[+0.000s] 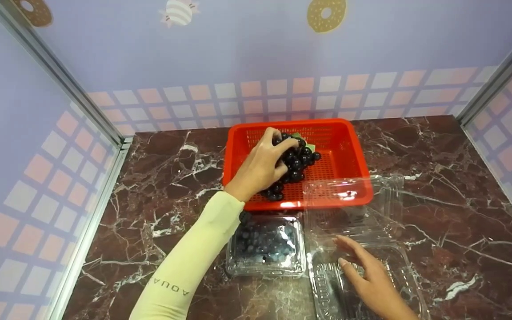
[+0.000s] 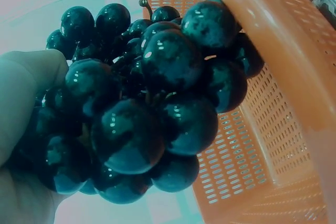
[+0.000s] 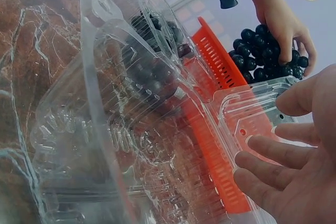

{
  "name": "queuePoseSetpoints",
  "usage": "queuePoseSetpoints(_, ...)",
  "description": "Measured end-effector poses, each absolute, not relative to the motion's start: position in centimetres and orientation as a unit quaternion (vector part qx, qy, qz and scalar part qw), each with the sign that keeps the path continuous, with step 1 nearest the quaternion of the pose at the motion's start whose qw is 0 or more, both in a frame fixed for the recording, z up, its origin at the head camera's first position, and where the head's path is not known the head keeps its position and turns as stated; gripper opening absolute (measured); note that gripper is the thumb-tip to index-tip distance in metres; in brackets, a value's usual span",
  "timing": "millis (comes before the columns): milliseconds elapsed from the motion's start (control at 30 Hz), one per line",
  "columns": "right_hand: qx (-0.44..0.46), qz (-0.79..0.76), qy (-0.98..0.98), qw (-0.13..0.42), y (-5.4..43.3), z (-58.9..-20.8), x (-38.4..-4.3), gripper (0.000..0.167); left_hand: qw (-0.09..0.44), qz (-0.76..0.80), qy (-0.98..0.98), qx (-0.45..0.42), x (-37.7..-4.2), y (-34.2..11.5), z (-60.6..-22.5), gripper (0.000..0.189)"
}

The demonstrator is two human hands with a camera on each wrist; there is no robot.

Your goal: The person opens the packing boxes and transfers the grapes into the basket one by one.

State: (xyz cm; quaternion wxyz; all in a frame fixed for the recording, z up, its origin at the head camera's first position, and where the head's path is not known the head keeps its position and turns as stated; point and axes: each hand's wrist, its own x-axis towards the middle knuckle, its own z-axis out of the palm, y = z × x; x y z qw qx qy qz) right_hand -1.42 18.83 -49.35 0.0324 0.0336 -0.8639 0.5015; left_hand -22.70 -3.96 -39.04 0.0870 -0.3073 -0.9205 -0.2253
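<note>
My left hand grips a bunch of dark grapes over the red plastic basket. Round, glossy grapes fill the left wrist view, the thumb curled against their side. A clear plastic clamshell box stands with its lid folded back, the lid overlapping the basket's front rim. Over this box my right hand is held with fingers extended and nothing in its grasp. In the right wrist view, its fingers spread close beside the clear plastic.
A closed clear box of dark grapes sits in front of the basket, left of the open box. Something green shows behind the bunch. Patterned walls border the marbled brown tabletop at the back and sides.
</note>
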Motion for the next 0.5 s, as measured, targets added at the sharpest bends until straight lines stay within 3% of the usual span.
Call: queuePoseSetpoints(500,0.043,0.5,-0.865,0.022,18.2,-49.3,-1.9,0.049,0.07,-0.251,-0.918,-0.298,-23.6,-3.8,-40.8,0.056)
